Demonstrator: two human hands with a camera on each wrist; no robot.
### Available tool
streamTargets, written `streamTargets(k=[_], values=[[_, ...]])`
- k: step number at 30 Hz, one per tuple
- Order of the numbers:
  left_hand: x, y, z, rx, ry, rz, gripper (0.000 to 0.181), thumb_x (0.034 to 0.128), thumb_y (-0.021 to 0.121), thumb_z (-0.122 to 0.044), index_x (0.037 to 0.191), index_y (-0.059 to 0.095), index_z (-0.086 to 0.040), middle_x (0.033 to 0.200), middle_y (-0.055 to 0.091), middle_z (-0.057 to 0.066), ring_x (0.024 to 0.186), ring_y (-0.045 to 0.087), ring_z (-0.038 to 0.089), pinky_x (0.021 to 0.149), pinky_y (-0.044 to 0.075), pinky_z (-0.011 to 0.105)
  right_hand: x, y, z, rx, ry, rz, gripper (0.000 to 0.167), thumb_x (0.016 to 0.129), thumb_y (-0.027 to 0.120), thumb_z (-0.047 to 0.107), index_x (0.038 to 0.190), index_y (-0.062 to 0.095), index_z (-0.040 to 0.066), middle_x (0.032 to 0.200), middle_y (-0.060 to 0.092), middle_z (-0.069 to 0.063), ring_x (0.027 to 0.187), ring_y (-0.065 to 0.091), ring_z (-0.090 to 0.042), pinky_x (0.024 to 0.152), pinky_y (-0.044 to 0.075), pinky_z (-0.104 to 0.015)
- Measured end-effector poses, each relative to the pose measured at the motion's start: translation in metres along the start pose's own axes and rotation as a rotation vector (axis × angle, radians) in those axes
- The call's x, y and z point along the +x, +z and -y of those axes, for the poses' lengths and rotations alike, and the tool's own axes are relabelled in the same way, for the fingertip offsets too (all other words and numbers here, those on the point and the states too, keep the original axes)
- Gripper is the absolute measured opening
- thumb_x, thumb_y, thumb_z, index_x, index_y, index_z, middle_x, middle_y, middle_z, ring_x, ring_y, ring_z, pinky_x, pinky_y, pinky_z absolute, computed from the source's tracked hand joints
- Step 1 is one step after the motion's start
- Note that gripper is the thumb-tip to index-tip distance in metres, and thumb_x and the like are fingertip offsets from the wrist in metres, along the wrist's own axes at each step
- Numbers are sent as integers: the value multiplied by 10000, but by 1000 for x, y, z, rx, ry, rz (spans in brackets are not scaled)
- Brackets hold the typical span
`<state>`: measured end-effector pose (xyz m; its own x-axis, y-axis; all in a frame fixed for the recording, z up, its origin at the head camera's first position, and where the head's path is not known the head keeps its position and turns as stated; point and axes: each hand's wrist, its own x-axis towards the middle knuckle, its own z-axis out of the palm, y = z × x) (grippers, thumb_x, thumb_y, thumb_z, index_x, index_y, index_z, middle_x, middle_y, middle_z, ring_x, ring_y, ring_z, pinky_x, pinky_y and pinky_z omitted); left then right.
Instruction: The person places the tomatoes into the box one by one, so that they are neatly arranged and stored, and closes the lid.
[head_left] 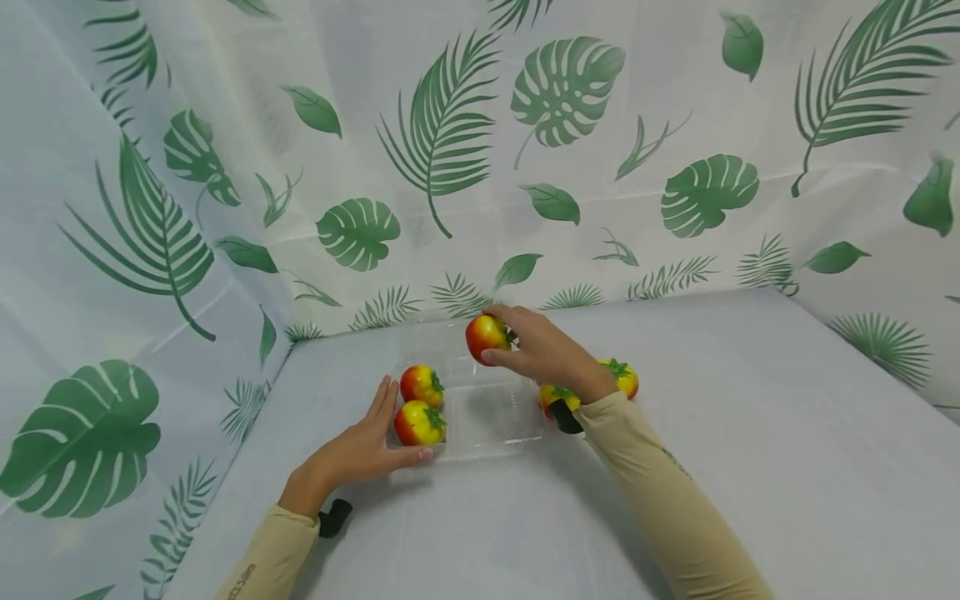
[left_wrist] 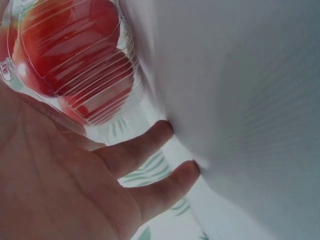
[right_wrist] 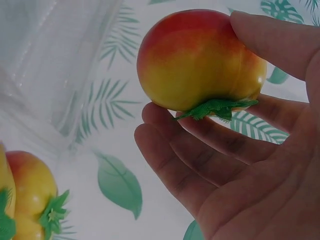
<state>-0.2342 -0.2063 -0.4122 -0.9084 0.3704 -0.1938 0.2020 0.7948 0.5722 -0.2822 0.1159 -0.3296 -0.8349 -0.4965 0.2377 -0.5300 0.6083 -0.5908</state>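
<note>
Left hand (head_left: 363,450), fingers straight, thumb spread apart, at left side of clear box (head_left: 491,417); inside, along its left, two fruits (head_left: 420,423); above box, third fruit (head_left: 485,337), pinched between thumb and fingers of right hand (head_left: 538,346); farther right, two more fruits (head_left: 626,382) on table (head_left: 750,450), partly hidden.

Green-leaf-printed white sheeting (head_left: 465,258) borders a pale, evenly lit tabletop (head_left: 735,417).

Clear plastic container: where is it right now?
In the head view, the clear container sits on the white table just right of the left hand, with two red-yellow fruits inside its left part.
</note>
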Motion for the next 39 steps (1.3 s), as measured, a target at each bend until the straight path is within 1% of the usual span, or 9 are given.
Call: streamTargets(k=[7, 12, 15, 18, 25, 29, 33, 39], values=[[0, -1, 1, 2, -4, -1, 1290, 905, 732, -701, 1716, -41, -63, 1782, -148, 115, 1605, 197, 414, 1234, 271, 623, 2, 1, 5, -8, -22, 12, 691, 1025, 752, 274, 1611, 457, 55, 1554, 545, -156, 1360, 536, -328, 1131, 483, -514], [-2, -5, 1, 10, 1, -2, 1300, 899, 728, -715, 1713, -37, -49, 1782, -147, 126, 1597, 214, 431, 1231, 274, 629, 7, 4, 7, 3, -27, 15, 694, 1022, 755, 280, 1611, 460, 62, 1533, 563, -146, 1338, 549, -314, 1111, 502, -501], [-2, -5, 1, 4, 2, -4, 1309, 890, 729, -725, 1715, -37, -57, 1783, -146, 118, 1602, 202, 426, 1232, 269, 632, 10, 7, 7, 7, -26, 19, 686, 1024, 750, 273, 1608, 461, 56, 1533, 563, -144, 1340, 544, -315, 1118, 495, -498], [-1, -3, 3, -2, -4, 0, 1305, 889, 731, -722, 1719, -40, -74, 1784, -150, 104, 1606, 191, 419, 1228, 273, 638, 13, 13, 8, 0, -20, 35, 684, 1028, 742, 262, 1609, 457, 42, 1561, 543, -153, 1375, 527, -331, 1143, 472, -502], [-3, -1, 4, -5, -9, 2, 1288, 904, 731, -703, 1715, -35, -60, 1781, -155, 120, 1608, 177, 426, 1229, 264, 645, 19, 27, 13, -8, 21, 89, 686, 1035, 734, 289, 1624, 450, 82, 1587, 525, -136, 1396, 513, -327, 1154, 461, -499], [-3, -1, 5, 2, -2, 0, 1292, 902, 725, -715, 1716, -41, -68, 1782, -158, 106, 1596, 221, 425, 1226, 282, 634, 20, 30, 13, -25, 20, 110, 684, 1040, 728, 279, 1624, 444, 64, 1583, 527, -146, 1391, 515, -332, 1165, 447, -501], [-3, -1, 4, 2, 0, -5, 1295, 896, 722, -724, 1718, -36, -72, 1784, -152, 102, 1580, 265, 435, 1211, 307, 643, 21, 32, 12, -32, 23, 130, 673, 1038, 729, 269, 1612, 454, 49, 1557, 546, -155, 1348, 532, -331, 1148, 460, -490], [-1, -1, 5, 4, 7, -1, 1297, 894, 726, -724, 1717, -35, -73, 1783, -157, 98, 1598, 219, 419, 1220, 292, 638, 21, 35, 6, -51, 55, 145, 640, 1029, 734, 257, 1572, 487, 28, 1445, 606, -152, 1236, 564, -315, 1069, 511, -459]])
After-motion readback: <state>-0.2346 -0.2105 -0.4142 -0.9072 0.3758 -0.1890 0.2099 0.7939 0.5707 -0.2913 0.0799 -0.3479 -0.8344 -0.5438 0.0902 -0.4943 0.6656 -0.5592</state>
